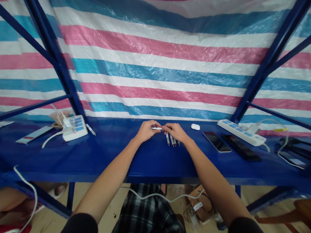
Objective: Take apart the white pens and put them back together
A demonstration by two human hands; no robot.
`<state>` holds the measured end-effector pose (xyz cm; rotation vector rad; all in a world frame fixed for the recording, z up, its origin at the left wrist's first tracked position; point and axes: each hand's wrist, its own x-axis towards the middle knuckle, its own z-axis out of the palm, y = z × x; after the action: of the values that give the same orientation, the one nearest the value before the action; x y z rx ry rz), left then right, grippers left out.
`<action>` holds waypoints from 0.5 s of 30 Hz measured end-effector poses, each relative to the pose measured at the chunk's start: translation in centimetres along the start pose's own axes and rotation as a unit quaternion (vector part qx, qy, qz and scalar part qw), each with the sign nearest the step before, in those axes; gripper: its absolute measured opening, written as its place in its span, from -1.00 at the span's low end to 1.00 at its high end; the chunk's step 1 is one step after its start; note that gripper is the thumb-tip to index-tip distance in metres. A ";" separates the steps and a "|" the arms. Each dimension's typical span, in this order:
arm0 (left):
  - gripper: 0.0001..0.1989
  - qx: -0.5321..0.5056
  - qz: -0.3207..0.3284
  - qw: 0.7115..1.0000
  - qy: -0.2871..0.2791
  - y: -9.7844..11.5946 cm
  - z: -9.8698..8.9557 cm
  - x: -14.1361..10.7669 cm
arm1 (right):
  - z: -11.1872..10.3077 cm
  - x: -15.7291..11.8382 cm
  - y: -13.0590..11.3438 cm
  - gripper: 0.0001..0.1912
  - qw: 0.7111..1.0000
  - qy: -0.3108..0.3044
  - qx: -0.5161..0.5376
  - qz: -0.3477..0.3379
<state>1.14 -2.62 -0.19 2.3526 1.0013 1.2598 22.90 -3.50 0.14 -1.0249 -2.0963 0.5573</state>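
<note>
Over the far middle of our long glossy blue surface (pixel 162 161), our right grip (pixel 176 131), its closure unclear, sits beside our left grip (pixel 145 131), which pinches a slim white plastic pen (pixel 157 128). Probably light, stiff, slick: best held mid-barrel.

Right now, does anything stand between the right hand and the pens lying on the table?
Nothing visible does. The right hand is right at the pens, hiding their far ends. The left hand, holding another pen, is to the left; the white case lies off to the right.
</note>
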 end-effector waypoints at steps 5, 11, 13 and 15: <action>-0.85 -0.001 -0.008 1.000 -0.003 -0.1 0.0 0.0 | -0.1 -0.1 -0.2 -0.71 1.000 0.002 0.028 0.000; -0.84 -0.018 -0.014 1.000 -0.002 -0.2 0.1 0.0 | -0.2 -0.2 -0.4 -0.65 1.000 -0.010 0.015 0.016; -0.85 -0.024 -0.019 1.000 0.004 -0.2 0.1 0.0 | -0.2 -0.1 -0.4 -0.70 1.000 -0.011 0.024 0.009; -0.86 -0.027 -0.024 0.999 0.007 -0.1 0.1 0.0 | -0.2 -0.1 -0.4 -0.71 0.999 -0.020 0.024 0.012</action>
<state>1.19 -2.52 -0.35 2.2691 1.0098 1.2717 22.90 -3.82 0.52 -1.0208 -2.0977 0.6416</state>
